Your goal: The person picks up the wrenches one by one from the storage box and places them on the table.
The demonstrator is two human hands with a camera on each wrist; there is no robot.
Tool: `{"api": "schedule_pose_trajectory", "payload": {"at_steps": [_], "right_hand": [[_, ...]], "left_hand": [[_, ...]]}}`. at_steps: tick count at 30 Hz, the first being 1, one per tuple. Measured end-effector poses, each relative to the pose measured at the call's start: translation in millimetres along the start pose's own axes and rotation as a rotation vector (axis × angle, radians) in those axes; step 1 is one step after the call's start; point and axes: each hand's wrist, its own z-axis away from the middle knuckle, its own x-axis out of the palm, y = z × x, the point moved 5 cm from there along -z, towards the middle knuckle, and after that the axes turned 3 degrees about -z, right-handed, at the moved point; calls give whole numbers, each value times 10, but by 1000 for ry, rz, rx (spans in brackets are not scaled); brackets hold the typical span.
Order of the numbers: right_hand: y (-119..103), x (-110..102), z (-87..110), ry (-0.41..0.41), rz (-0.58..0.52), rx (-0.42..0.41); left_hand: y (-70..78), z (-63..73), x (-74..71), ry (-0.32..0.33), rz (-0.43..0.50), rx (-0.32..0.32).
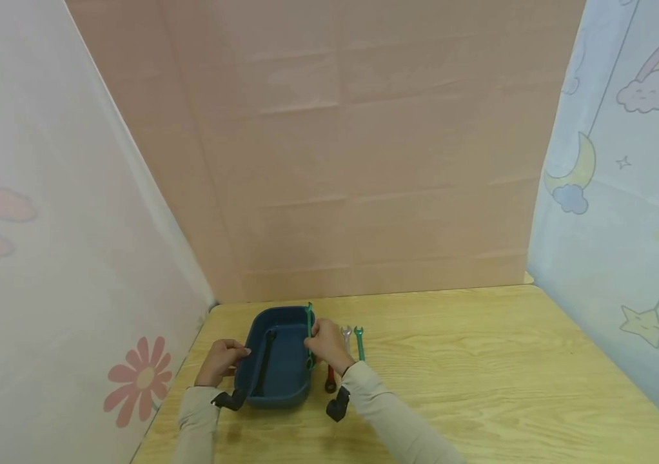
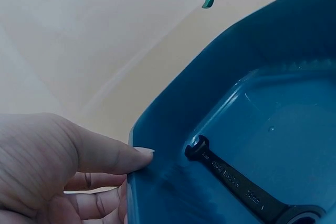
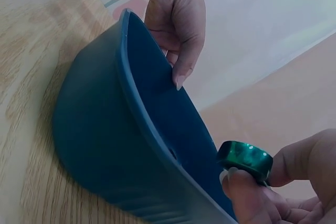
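Note:
A blue plastic basin [image 1: 283, 401] stands on the table with a black wrench [image 2: 231, 179] lying inside it. My left hand [image 1: 224, 361] pinches the basin's left wall between thumb and fingers, the thumb over the rim in the left wrist view. Over the basin's right rim, my right hand [image 1: 326, 345] pinches a green wrench [image 1: 309, 316]. That wrench's ring end [image 3: 245, 157] shows close in the right wrist view, and its open-jawed end is above the far rim in the left wrist view.
Right of the basin lie a silver wrench [image 1: 346, 334], another green wrench [image 1: 360, 341] and a red wrench [image 1: 331, 380], partly hidden by my right hand and forearm. The wooden table [image 1: 480, 361] extends to the right. Printed sheets [image 1: 625, 258] hang at both sides.

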Motion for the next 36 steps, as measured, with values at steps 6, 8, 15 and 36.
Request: {"api": "schedule_pose_trajectory", "payload": {"at_steps": [6,8,15,36], "right_hand": [[49,-60,-13,37,35,-12],[61,-72,-17,43,27,-23],[107,-106,-10,28,-28,-2],[256,-213,2,38,-53,53]], "left_hand": [[-5,-7,0,3,0,-17],[-6,-5,2,3,0,-16],[15,25,5,-4,0,8],[-31,-17,7,1,23,-10]]}}
